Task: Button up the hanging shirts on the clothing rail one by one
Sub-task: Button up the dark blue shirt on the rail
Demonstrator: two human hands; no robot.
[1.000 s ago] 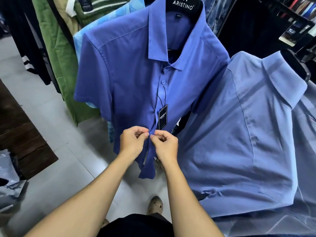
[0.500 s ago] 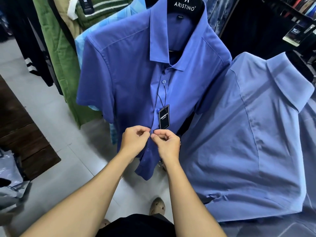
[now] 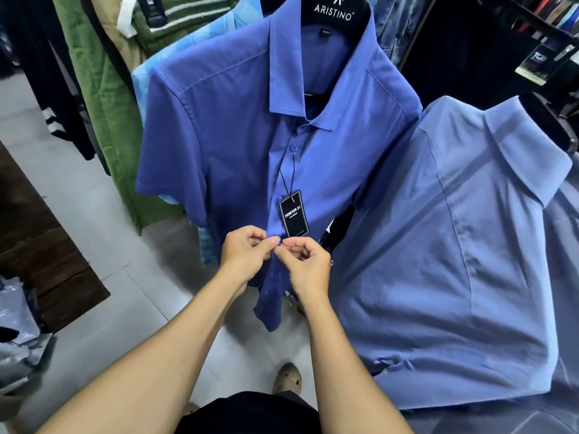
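Note:
A royal-blue short-sleeved shirt point(image 3: 225, 145) hangs on a black hanger point(image 3: 335, 14) in front of me. A black price tag point(image 3: 293, 213) dangles on a cord from its upper button point(image 3: 293, 147). Just below the tag, my left hand point(image 3: 246, 250) and my right hand point(image 3: 305, 264) meet at the shirt's front placket, each pinching the fabric edge with thumb and forefinger. Below my hands the placket hangs loose, showing two small buttons. A lighter blue shirt point(image 3: 454, 261) hangs to the right.
Green point(image 3: 103, 114), striped and black garments hang at the left of the rail. A dark wooden bench point(image 3: 40, 245) with grey plastic bags point(image 3: 15, 333) stands at the far left. The grey tiled floor point(image 3: 131, 296) and my shoe point(image 3: 288, 379) show below.
My hands have stayed together at the placket below the tag, with small finger movements. The view has shifted slightly, so the shirt sits a little lower in frame.

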